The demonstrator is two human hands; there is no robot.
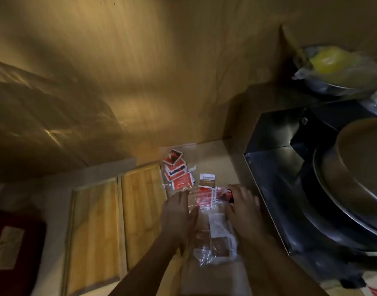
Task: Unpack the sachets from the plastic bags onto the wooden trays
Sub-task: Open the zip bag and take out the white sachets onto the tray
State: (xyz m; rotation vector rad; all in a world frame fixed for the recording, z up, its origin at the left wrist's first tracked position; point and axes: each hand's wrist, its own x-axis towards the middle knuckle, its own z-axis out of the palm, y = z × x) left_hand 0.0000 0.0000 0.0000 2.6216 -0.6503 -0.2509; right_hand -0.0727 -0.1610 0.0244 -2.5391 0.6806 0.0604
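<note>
Left grip (179, 212) released, flat just beside plastic bag (214, 227) of sachets (204, 194), right grip (243, 201) on bag's far end, clasp indiscernible, wooden trays (142, 210) leftward on table (213, 159).

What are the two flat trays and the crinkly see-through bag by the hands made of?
The left tray and right tray look like wood, maybe bamboo: yellow-brown strips with grain lines and a smooth, dull finish. The bag looks like thin clear plastic: red sachets show through it, and its wrinkles shine white.
</note>
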